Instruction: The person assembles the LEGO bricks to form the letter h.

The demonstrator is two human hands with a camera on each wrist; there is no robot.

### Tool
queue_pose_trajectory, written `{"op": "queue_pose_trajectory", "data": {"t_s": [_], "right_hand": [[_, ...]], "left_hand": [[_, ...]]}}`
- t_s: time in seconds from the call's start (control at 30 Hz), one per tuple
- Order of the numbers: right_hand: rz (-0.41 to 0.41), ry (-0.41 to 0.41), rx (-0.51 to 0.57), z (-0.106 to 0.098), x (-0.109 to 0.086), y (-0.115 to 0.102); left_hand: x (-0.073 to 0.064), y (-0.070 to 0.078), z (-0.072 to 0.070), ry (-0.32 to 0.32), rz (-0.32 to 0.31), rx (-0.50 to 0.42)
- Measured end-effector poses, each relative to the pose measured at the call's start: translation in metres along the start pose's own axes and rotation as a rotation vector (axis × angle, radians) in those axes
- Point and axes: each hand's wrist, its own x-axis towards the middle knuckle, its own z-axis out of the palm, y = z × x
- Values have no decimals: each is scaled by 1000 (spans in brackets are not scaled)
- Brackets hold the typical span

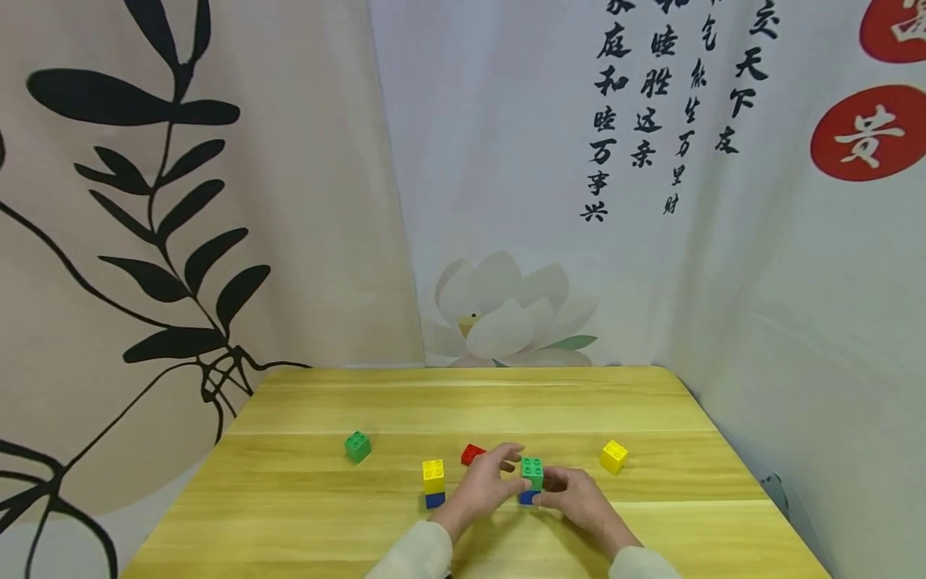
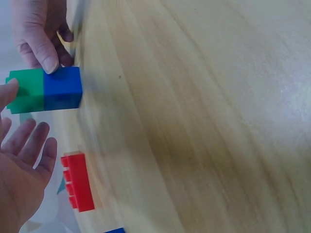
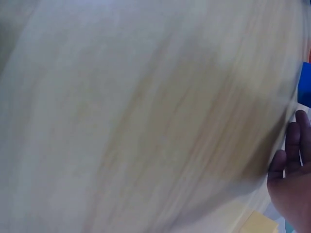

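Observation:
A green brick (image 1: 532, 469) sits on top of a blue brick (image 2: 63, 87), forming an upright stack between the two hands. On its left side is my left hand (image 1: 483, 487), its thumb tip at the green brick and its other fingers spread apart from the stack. From the right, my right hand (image 1: 583, 500) reaches in with its thumb at the blue brick near the seam. The right wrist view has this hand's fingers (image 3: 293, 141) extended, with a small gap to the blue brick.
Left of the hands stands a yellow brick (image 1: 433, 474) on another blue brick (image 1: 435, 500). A red brick (image 1: 473, 454) lies behind my left hand. Farther out on the wooden table (image 1: 304, 498) are a loose green brick (image 1: 358, 447) and a yellow one (image 1: 614, 457).

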Motion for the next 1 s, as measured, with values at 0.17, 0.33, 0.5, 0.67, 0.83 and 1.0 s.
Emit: {"op": "queue_pose_trajectory", "data": {"t_s": [0.17,0.33,0.5,0.67,0.83,1.0], "right_hand": [[34,18,5,-1,0,0],[59,59,-3,-2,1,-4],[73,99,-3,-4,3,-11],[93,144,18,-6,5,-19],[99,168,5,-7,5,-26],[90,175,4,-10,7,-34]], "left_hand": [[-1,9,-5,15,27,8],[-1,16,-11,45,51,33],[-1,21,-19,69,82,64],[0,29,-32,85,85,41],[2,33,-46,107,73,11],[3,36,-62,149,68,13]]}}
